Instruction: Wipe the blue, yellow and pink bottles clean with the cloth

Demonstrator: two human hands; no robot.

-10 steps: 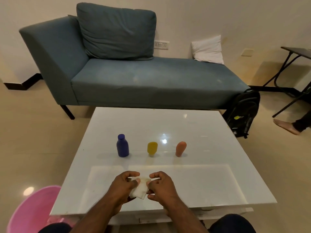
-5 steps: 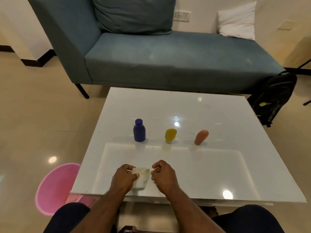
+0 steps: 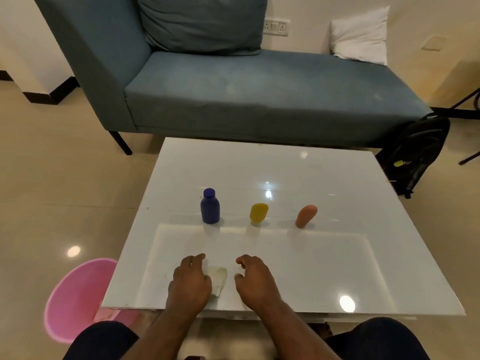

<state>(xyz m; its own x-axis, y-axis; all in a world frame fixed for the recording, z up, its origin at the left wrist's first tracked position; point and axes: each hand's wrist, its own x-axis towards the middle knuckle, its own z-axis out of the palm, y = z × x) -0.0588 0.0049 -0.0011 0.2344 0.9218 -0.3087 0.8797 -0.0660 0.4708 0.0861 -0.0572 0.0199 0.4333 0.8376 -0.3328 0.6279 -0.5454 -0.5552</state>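
Observation:
Three small bottles stand in a row across the middle of the white glossy table [image 3: 337, 255]: a blue bottle [image 3: 210, 207] on the left, a yellow bottle [image 3: 258, 213] in the centre and a pink bottle [image 3: 306, 216] on the right, the last two leaning. Near the front edge lies a small pale cloth [image 3: 218, 278]. My left hand [image 3: 191, 280] grips the cloth's left side with curled fingers. My right hand [image 3: 255, 279] hovers just right of the cloth, fingers loosely curled, holding nothing. Both hands are well short of the bottles.
A pink bucket [image 3: 75, 297] stands on the floor left of the table. A blue-grey sofa [image 3: 246, 94] runs behind the table, with a white pillow [image 3: 361, 35] on it. A black backpack [image 3: 415, 154] leans at the table's far right corner.
My right hand has let go of the cloth and moved a little to the right. The view has tilted down and shifted, so the table and bottles sit further right in view.

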